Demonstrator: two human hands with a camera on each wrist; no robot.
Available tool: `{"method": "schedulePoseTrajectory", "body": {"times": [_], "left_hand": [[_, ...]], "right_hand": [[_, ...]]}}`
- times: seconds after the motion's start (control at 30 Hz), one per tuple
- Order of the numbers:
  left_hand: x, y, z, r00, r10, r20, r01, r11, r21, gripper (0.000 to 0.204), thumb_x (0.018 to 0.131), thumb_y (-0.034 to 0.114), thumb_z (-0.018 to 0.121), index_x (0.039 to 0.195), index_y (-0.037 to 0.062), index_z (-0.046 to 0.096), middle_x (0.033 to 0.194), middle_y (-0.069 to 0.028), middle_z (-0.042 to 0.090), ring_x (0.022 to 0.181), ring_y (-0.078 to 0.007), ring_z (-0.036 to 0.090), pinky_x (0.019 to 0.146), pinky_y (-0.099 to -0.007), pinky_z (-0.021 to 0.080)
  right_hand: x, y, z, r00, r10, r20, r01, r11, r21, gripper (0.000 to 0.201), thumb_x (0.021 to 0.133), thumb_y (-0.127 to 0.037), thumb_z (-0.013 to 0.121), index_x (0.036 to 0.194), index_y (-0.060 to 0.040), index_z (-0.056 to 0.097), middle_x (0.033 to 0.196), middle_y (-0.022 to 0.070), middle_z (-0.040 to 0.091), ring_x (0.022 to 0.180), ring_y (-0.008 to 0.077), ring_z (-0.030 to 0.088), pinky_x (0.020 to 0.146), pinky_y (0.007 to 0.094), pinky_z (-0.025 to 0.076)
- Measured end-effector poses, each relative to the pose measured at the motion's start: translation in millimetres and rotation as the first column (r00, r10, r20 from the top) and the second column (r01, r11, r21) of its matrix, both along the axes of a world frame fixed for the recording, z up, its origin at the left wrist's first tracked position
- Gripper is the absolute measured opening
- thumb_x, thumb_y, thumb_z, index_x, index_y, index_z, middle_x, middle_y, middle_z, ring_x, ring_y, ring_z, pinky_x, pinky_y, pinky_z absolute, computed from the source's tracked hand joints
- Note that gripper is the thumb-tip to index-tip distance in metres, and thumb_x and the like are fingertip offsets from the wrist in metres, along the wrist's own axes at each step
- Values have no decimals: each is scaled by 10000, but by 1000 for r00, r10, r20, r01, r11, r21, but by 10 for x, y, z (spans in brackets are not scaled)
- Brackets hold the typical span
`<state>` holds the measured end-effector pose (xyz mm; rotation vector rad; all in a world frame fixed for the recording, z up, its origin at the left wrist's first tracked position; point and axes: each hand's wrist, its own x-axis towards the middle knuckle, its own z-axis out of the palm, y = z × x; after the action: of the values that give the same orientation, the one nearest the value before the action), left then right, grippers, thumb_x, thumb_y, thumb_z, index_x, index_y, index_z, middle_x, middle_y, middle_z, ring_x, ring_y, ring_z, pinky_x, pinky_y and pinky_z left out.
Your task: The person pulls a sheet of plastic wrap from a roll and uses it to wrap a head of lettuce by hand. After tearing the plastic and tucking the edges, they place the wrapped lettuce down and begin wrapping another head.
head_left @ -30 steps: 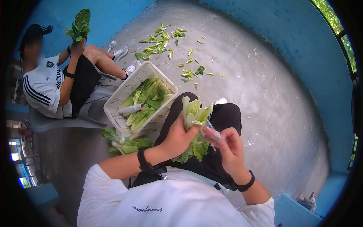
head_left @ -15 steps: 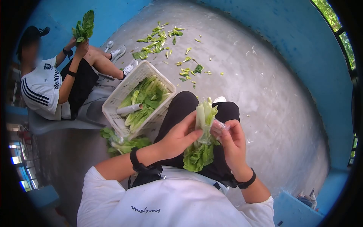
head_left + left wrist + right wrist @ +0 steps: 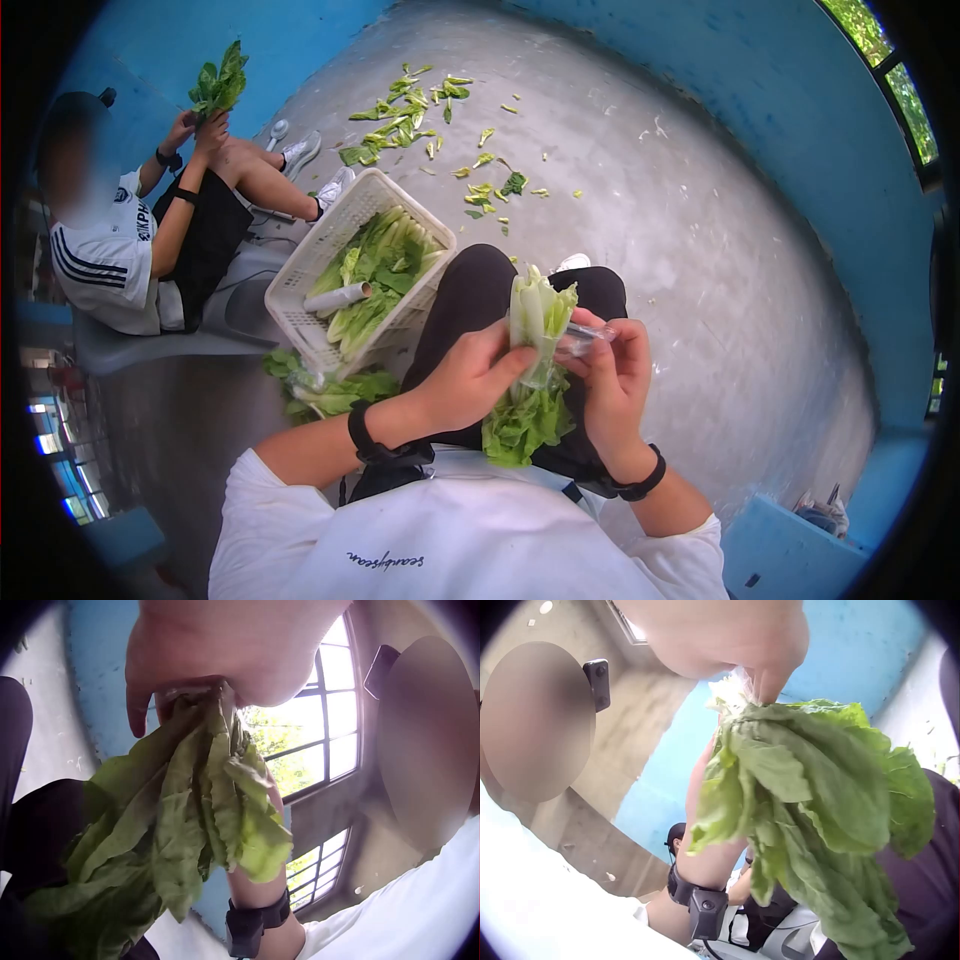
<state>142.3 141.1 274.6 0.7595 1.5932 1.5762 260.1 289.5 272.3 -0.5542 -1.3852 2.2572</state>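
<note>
My left hand [image 3: 465, 378] grips a bunch of leafy lettuce [image 3: 538, 310] over my lap. Its pale stem ends point away from me. The green leaves [image 3: 180, 825] hang loose below that hand in the left wrist view. Clear plastic film [image 3: 578, 338] wraps round the middle of the bunch. At the right side of the stems, my right hand [image 3: 620, 385] pinches a loose, bunched part of this film. In the right wrist view, film [image 3: 742, 681] shows by the fingers, above the hanging leaves.
A white plastic basket [image 3: 283, 290] at left holds more lettuce [image 3: 385, 260] and a pale roll [image 3: 338, 298]. Another wrapped bunch [image 3: 335, 390] lies beside it. Leaf scraps [image 3: 400, 120] litter the floor ahead. A seated person [image 3: 110, 260] holds greens [image 3: 220, 80] at far left.
The bunch has turned more upright and moved slightly right, showing more film round its middle. My right hand has stayed on the film and come closer to the stems. The other person's greens have lowered.
</note>
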Motion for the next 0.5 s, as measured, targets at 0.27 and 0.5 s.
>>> {"method": "schedulePoseTrajectory", "body": {"times": [0.27, 0.5], "left_hand": [[35, -21, -100, 995, 96, 12, -96, 995, 8, 326, 1066, 218, 511, 1296, -10, 547, 1065, -70, 645, 949, -121, 572, 868, -292, 471], [6, 38, -105, 959, 237, -157, -253, 963, -90, 242, 982, 215, 658, 1095, 6, 610, 936, -51, 644, 853, -101, 567, 771, -277, 473]], "right_hand": [[79, -2, 21, 999, 37, -21, -38, 998, -40, 98, 1069, -97, 483, 1090, -10, 445, 1256, 248, 645, 1169, 281, 655, 986, 438, 574], [70, -245, -16, 999, -28, -29, 26, 999, -41, 94, 1042, -59, 537, 1105, 0, 499, 1237, 168, 647, 1108, 191, 654, 1053, 431, 529]]}}
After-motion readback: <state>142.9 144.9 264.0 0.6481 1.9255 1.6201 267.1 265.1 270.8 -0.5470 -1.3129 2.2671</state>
